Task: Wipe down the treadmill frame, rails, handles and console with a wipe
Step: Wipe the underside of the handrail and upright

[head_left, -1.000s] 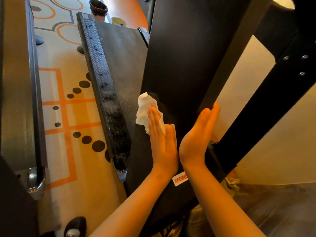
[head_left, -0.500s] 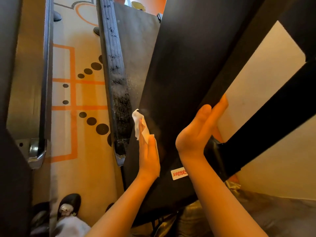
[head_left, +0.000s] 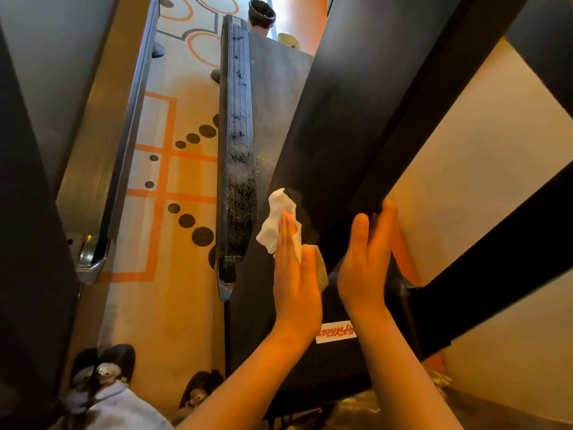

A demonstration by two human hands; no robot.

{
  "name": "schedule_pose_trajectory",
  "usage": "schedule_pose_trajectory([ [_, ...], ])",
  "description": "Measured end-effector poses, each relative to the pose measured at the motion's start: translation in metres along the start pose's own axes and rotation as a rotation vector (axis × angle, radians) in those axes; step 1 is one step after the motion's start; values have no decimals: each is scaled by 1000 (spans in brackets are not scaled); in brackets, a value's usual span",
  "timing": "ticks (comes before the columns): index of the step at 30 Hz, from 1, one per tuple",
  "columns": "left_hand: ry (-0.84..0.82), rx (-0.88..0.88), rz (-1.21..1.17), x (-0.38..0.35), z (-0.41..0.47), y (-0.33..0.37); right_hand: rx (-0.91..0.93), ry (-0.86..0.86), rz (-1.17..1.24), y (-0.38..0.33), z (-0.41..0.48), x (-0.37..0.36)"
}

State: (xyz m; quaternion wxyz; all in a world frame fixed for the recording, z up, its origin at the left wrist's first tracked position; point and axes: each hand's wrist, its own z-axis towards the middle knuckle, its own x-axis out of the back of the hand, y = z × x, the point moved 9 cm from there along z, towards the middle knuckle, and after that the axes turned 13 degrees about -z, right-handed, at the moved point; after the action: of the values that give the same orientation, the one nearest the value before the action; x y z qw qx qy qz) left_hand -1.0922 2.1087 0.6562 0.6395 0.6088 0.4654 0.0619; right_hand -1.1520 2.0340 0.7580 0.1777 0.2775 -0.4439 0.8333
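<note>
We see left hand [head_left: 294,283] flat, fingers straight, pressing wipe [head_left: 276,218] against frame [head_left: 350,135]. Right hand [head_left: 366,268] also flat, fingers straight, on frame edge, just beside left. Sticker [head_left: 336,333] between wrists.

One label [head_left: 335,333] carries legible text: a white rectangular sticker printed in red cursive script, fixed to the black treadmill panel [head_left: 356,119]. It sits well back from the fingertips, behind the heels of both palms, between the wrist of the left hand [head_left: 296,287] and the wrist of the right hand [head_left: 362,274], and its right end is hidden behind the right forearm. The script appears upside down in the head view; the visible letters read "Fitness", and any characters before them are covered.
</note>
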Motion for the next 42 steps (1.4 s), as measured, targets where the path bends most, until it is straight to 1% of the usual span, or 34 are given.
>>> schedule_pose_trajectory([
  [3, 31, -8, 30, 5, 2, -6, 4, -79, 0, 14, -13, -6],
  [5, 51, -5, 37, 11, 5, -15, 2, -99, 14, 17, -19, -11],
  [7, 37, 19, 25, 18, 9, -27, 9, -112, 58, 11, -28, -19],
  [9, 36, 99, 14, 28, 11, -43, 32, -79, 71, 2, -37, -25],
  [12, 70, 189, -50, 42, 8, -62, 43, 20, 44, 0, -45, -29],
  [16, 113, 290, -69, 62, 0, -91, 2, 4, 18, 7, -44, -33],
  [18, 143, 350, -93, 69, 0, -104, 37, 11, 15, 5, -45, -33],
  [21, 146, 348, -110, 66, 4, -101, 121, 41, -34, -5, -45, -30],
  [23, 144, 355, -110, 58, 8, -92, 141, 45, -39, -6, -44, -30],
  [25, 109, 283, -111, 47, 18, -72, 152, 22, -1, -6, -42, -32],
  [28, -22, 101, -31, 22, 41, -30, 171, 28, 14, -11, -43, -31],
  [31, -79, 37, -6, 11, 62, -14, 146, 28, 58, -10, -42, -32],
  [35, -80, 58, -17, 18, 79, -22, 171, 33, 1, -17, -39, -32],
  [38, -59, 87, -32, 31, 86, -42, 178, 54, -30, -16, -40, -32],
  [40, -37, 140, -21, 43, 85, -63, 132, 57, -25, -7, -41, -33],
  [42, -2, 237, -44, 56, 78, -85, 78, 71, -38, 2, -42, -32],
])
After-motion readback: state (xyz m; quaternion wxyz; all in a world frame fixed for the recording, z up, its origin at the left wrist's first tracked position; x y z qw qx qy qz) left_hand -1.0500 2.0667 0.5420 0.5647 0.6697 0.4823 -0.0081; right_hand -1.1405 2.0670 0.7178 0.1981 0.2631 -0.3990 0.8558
